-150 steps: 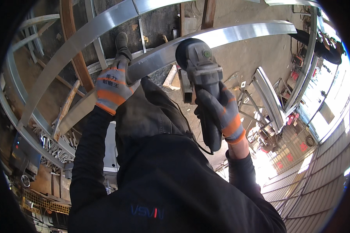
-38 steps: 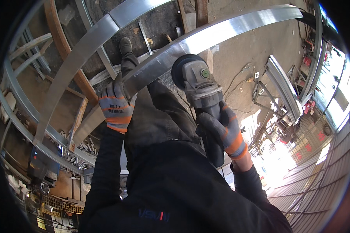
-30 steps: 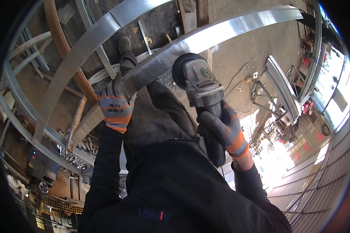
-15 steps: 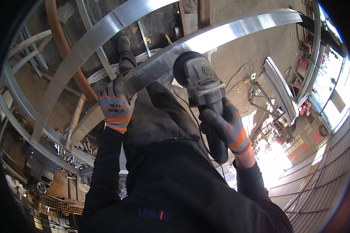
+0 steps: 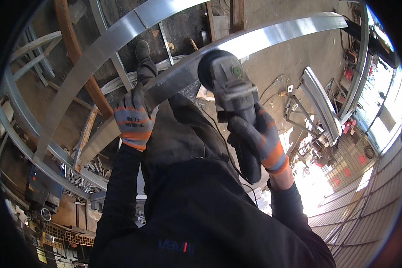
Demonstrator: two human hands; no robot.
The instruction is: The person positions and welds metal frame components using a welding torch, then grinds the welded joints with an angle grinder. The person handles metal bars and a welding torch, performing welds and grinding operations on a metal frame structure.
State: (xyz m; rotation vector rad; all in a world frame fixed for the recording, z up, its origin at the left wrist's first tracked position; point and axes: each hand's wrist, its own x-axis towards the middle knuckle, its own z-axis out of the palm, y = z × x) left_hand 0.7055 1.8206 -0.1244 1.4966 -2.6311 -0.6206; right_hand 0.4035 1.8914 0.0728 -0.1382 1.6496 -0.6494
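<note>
My right hand [image 5: 259, 140], in a grey and orange work glove, is closed round the body of an angle grinder [image 5: 234, 91]. The grinder's dark round disc [image 5: 206, 71] lies at the near edge of a shiny curved metal bar [image 5: 236, 44]; whether it touches the bar I cannot tell. My left hand [image 5: 135, 117], in a matching glove, grips the same bar left of the grinder, fingers wrapped over its upper edge. The bar runs from the lower left up to the far right.
A second curved metal bar [image 5: 87, 67] arcs beyond my left hand. Rusty beams [image 5: 82, 62] lie beneath the bars. Bent metal profiles [image 5: 321, 105] stand at the right. A power cord [image 5: 221, 134] trails from the grinder past my legs. My shoe [image 5: 142, 50] is on the floor beyond the bar.
The grinder and my right hand have shifted slightly away from me, up along the near edge of the bar. My left hand keeps its hold in nearly the same place.
</note>
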